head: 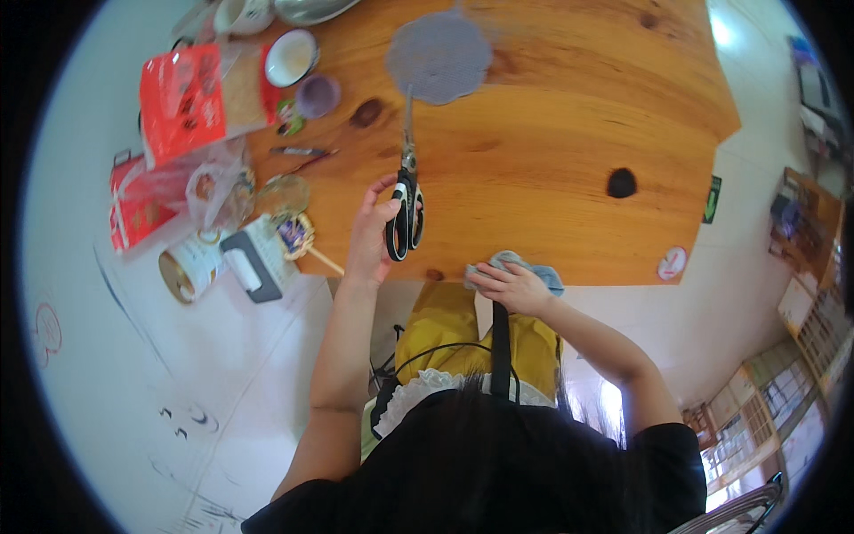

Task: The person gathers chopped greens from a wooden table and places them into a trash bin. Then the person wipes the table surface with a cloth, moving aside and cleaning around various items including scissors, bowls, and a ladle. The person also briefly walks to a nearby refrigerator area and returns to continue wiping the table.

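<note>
My left hand [372, 230] holds a pair of scissors [409, 157] by the black and white handles, above the wooden table [534, 147]. The blades are together and point away from me, their tip over the near edge of a grey-blue round mat [439, 57]. My right hand [514, 287] lies on a crumpled grey-blue cloth [547, 277] at the table's near edge, its fingers spread over it.
At the left stand a red food bag [183, 100], a white bowl [291, 58], a purple cup [317, 95], pens [298, 151], a glass jar [287, 193], a round fan with a stick [295, 235], a tin [190, 267] and a grey-white box [260, 260]. A round sticker [672, 263] marks the near right corner.
</note>
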`<state>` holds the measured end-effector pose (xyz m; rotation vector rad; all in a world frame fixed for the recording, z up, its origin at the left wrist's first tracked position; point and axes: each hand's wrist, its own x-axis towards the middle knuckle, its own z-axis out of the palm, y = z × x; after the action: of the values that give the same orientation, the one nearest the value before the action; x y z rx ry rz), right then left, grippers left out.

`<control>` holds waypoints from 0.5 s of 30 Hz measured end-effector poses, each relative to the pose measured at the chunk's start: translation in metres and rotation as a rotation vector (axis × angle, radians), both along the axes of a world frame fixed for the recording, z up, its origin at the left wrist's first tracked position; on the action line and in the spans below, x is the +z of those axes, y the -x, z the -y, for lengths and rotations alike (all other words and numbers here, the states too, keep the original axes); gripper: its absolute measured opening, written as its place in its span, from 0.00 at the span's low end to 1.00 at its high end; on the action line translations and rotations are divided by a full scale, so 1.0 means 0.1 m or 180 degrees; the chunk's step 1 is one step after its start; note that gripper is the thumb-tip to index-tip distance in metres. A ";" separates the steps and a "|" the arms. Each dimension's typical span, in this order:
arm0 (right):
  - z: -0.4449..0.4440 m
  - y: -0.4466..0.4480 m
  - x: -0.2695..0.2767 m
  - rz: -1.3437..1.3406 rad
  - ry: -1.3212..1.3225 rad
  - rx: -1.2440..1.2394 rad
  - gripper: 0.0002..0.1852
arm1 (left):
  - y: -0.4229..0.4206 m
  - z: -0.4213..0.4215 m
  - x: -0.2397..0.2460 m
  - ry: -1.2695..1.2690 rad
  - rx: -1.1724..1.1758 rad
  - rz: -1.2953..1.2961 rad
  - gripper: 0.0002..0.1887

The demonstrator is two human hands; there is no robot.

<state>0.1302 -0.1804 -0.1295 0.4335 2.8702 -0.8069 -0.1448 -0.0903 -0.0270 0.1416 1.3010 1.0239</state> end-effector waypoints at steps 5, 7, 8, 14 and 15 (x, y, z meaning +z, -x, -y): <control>0.06 -1.52 0.00 0.0026 -0.0059 -0.0620 0.15 | -0.97 -0.34 -0.06 0.0284 -0.0170 0.2227 0.23; 0.12 -2.06 0.00 0.0058 -0.0229 -0.0861 0.14 | -1.39 -0.47 -0.03 0.0244 -0.0270 0.2409 0.26; 0.13 -2.33 0.02 0.0178 -0.0265 -0.0896 0.14 | -1.56 -0.54 -0.04 0.0208 -0.0395 0.2450 0.29; 0.42 -3.77 -0.11 0.0433 -0.0541 -0.1627 0.14 | -2.41 -0.79 0.01 0.0390 -0.0531 0.2730 0.33; 0.45 -3.94 -0.11 0.0465 -0.0589 -0.1753 0.14 | -2.52 -0.82 -0.02 0.0390 -0.0588 0.2752 0.34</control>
<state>0.5240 -0.2251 -0.1405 1.2840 2.7173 -0.5373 0.1067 -0.0083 -0.0288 -0.2525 0.5413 0.7099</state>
